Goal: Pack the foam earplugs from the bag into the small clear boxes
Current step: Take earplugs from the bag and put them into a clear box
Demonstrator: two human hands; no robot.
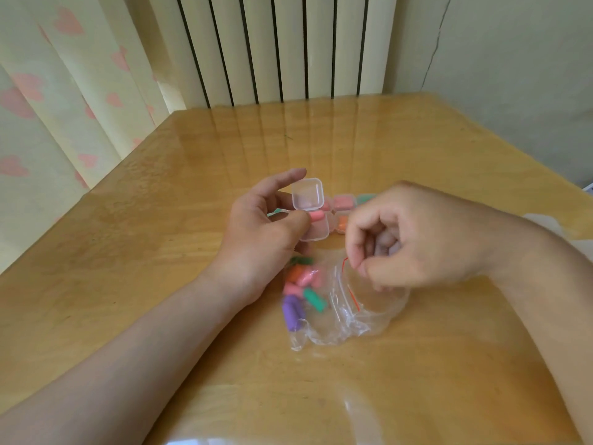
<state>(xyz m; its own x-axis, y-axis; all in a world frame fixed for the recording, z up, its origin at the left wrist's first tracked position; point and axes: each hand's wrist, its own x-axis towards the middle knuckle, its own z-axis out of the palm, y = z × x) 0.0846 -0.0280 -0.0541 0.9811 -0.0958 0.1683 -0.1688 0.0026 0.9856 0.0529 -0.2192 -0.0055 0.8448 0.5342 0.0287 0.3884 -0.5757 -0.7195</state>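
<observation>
**While Pinching the Bag Mouth: Loading a Small Clear Box**

Viewed from head height, looking down on table [160, 252]. At centre, gripped in curled fingers of left hand [266, 220]: open box [317, 231], with lid [307, 193] hinged up on far side. Against thumb of that hand, across box mouth: pink earplug [317, 216], long axis running left to right, either going in or just seated; cannot tell which. Just beyond and right of it, clustered close together: filled boxes [344, 202], with pink, orange and green contents.

Nearer the body, flat on table: bag [340, 319], pinched at its red-lined mouth between thumb and forefinger of right hand [417, 239], remaining fingers curled in. Inside bag, bunched at closed left end just below left wrist: loose earplugs [301, 290], purple, green, pink and orange, at mixed angles.

Key relation: mouth to the right, stock to the left. Reachable, therefore, only through the opening held by right hand; left hand nearer the stock but outside the plastic.

Judged next: enter from the right, draw one plug toward the mouth. Judged stage: mid-task, several plugs yet to pack.
</observation>
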